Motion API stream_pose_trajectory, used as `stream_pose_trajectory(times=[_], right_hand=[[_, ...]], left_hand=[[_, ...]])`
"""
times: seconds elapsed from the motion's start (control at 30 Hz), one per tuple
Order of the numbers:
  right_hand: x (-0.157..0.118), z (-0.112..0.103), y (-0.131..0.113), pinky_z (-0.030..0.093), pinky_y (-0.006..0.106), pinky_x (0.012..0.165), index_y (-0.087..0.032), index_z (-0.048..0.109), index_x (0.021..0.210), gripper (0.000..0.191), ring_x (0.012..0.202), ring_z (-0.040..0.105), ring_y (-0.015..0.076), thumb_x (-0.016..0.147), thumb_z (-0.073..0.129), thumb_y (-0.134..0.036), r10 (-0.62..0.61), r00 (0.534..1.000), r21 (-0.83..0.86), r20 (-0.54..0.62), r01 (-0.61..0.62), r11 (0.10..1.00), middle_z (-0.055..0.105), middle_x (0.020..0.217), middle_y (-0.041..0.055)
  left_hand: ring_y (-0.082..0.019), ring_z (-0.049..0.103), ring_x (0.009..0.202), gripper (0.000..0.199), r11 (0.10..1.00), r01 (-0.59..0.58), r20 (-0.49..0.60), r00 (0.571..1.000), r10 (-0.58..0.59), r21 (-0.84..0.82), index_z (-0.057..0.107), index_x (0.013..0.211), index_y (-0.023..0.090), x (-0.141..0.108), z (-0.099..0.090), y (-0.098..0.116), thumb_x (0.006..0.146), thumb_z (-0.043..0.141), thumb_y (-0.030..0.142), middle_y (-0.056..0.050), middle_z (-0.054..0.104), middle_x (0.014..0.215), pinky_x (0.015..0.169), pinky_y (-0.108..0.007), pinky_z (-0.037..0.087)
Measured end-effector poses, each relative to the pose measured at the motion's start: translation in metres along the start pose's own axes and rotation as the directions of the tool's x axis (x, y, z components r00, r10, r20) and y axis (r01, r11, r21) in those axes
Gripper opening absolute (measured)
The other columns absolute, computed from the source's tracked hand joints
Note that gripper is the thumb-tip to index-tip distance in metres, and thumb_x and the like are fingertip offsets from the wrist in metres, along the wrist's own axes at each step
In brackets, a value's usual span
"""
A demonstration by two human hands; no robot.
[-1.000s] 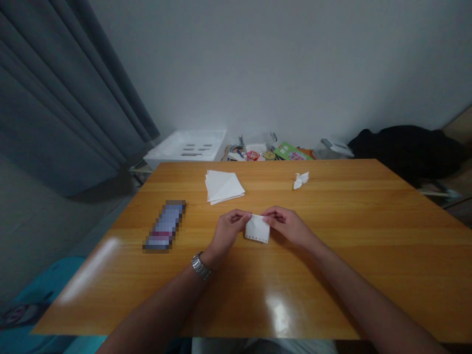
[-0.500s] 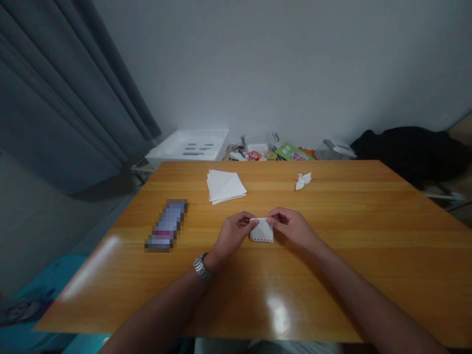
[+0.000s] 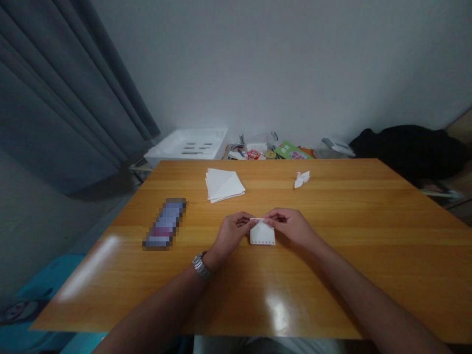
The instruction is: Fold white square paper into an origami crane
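A small folded sheet of white paper (image 3: 262, 235) with a row of punched holes along its near edge is held between both hands over the middle of the table. My left hand (image 3: 236, 230) pinches its far left corner between thumb and fingers. At the far right corner, my right hand (image 3: 289, 223) grips the paper the same way, thumb on top. The two thumbs lie close together on the far edge. Fingers behind the paper are partly hidden.
On the wooden table (image 3: 332, 275) lie a stack of white paper sheets (image 3: 224, 185), a folded paper crane (image 3: 302, 179) and a blurred-out phone (image 3: 165, 223). Beyond the far edge are a white tray (image 3: 191, 142), a green booklet (image 3: 293, 151) and black cloth (image 3: 409, 150).
The paper's near edge has tilted down slightly, so more of its face shows. My right hand has shifted a little to the left, nearer the left thumb.
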State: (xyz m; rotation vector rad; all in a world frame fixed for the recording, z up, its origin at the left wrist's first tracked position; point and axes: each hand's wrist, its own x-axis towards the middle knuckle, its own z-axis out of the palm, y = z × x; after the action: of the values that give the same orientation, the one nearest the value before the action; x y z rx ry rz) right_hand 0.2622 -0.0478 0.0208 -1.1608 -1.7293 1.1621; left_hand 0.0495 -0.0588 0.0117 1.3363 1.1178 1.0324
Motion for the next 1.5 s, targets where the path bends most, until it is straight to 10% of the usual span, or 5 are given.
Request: stream_pose_trajectory(times=[0.33, 0.6, 1.5], right_hand=[[0.000, -0.004, 0.002, 0.051, 0.033, 0.075, -0.016, 0.077, 0.091, 0.034, 0.081, 0.070, 0.0233, 0.090, 0.063, -0.047, 0.030, 0.998, -0.065, 0.047, -0.026, 0.998, 0.078, 0.090, 0.0081], [-0.005, 0.006, -0.003, 0.051, 0.031, 0.077, -0.017, 0.075, 0.097, 0.029, 0.085, 0.070, 0.0218, 0.092, 0.062, -0.042, -0.002, 0.992, -0.006, 0.122, 0.002, 1.000, 0.077, 0.094, 0.0069], [0.002, -0.010, 0.001, 0.047, 0.028, 0.063, -0.015, 0.071, 0.081, 0.040, 0.066, 0.062, 0.0174, 0.092, 0.058, -0.051, 0.005, 0.999, 0.009, 0.048, -0.005, 1.000, 0.071, 0.072, 0.0050]], left_hand=[[-0.018, 0.069, 0.077, 0.038, 0.991, 0.055, 0.011, 0.998, -0.054, -0.122, 0.075, 0.090, 0.012, 0.002, -0.002, -0.009, 0.083, 0.073, 0.050, -0.007, 0.076, 0.088, 0.071, -0.028, 0.056], [-0.014, 0.062, 0.067, 0.032, 0.984, -0.124, -0.008, 0.992, 0.126, 0.131, 0.071, 0.080, 0.012, -0.003, 0.001, 0.006, 0.087, 0.068, 0.043, -0.005, 0.071, 0.074, 0.060, -0.022, 0.047], [-0.014, 0.064, 0.055, 0.043, 0.988, 0.017, 0.102, 0.994, -0.033, 0.154, 0.069, 0.078, 0.013, -0.001, -0.005, 0.001, 0.087, 0.066, 0.056, -0.006, 0.071, 0.065, 0.053, -0.023, 0.049]])
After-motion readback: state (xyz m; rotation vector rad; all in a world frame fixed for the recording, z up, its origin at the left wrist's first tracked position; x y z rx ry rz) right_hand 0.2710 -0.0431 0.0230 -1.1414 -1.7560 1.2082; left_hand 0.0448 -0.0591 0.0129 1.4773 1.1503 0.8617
